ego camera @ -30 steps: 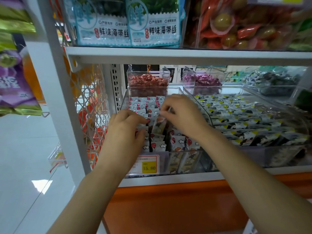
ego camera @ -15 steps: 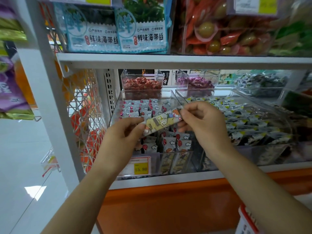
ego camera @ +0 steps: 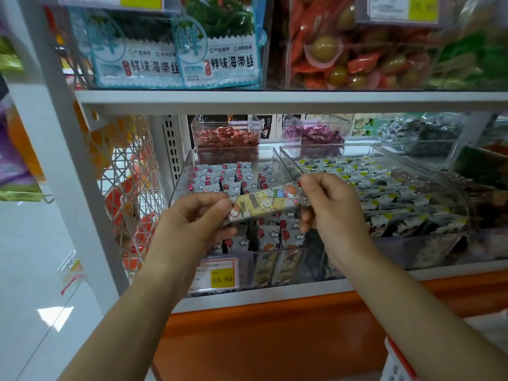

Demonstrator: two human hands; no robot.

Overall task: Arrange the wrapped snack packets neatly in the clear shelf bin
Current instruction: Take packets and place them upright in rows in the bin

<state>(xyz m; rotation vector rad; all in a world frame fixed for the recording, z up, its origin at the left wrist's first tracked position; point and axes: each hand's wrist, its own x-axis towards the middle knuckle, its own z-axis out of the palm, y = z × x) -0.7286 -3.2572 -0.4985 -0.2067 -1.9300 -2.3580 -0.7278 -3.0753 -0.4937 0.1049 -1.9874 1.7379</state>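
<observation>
A long wrapped snack packet (ego camera: 265, 202), yellow and white with cartoon figures, is held level above the clear shelf bin (ego camera: 192, 163). My left hand (ego camera: 192, 224) pinches its left end and my right hand (ego camera: 330, 207) pinches its right end. Below it the bin holds several rows of small white packets (ego camera: 220, 174) with red balloons and clouds, standing upright. More such packets (ego camera: 277, 235) stand nearer the front, partly hidden by my hands.
A yellow price tag (ego camera: 220, 277) reading 15.80 hangs on the bin's front. To the right is a second clear bin (ego camera: 412, 163) of black-and-white packets. Small tubs of red candy (ego camera: 226, 136) and purple candy (ego camera: 316, 133) stand behind. A shelf board (ego camera: 275, 99) runs overhead.
A second ago both hands were down among the packets in the bin. They have lifted one long packet out and now hold it level by its ends, slightly higher than half a second ago.
</observation>
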